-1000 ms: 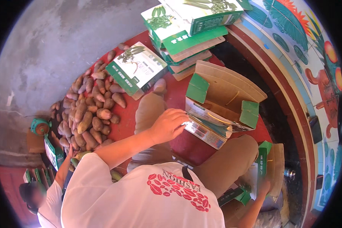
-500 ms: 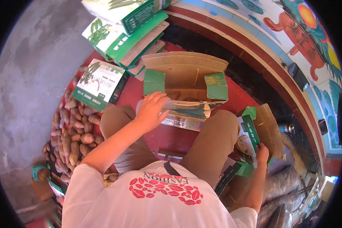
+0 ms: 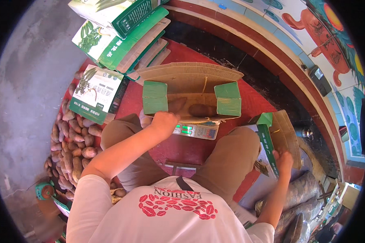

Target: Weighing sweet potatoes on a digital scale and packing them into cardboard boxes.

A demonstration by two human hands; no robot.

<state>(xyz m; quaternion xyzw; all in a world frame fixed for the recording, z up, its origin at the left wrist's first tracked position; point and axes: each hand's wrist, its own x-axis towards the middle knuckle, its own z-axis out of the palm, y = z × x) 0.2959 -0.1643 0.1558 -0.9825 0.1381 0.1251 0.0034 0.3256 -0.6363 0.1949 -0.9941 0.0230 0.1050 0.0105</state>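
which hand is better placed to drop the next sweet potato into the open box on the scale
Probably the left hand: it rests at the near edge of the open carton, and the sweet potato pile lies on the person's left. The right hand is off at another green box.

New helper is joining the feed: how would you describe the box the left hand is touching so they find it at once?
Start at the weighing scale between the person's knees. The open cardboard box sits on it, with the left hand at its near edge. Unlike the printed white-and-green cartons stacked behind, it is plain brown inside with two green side flaps.
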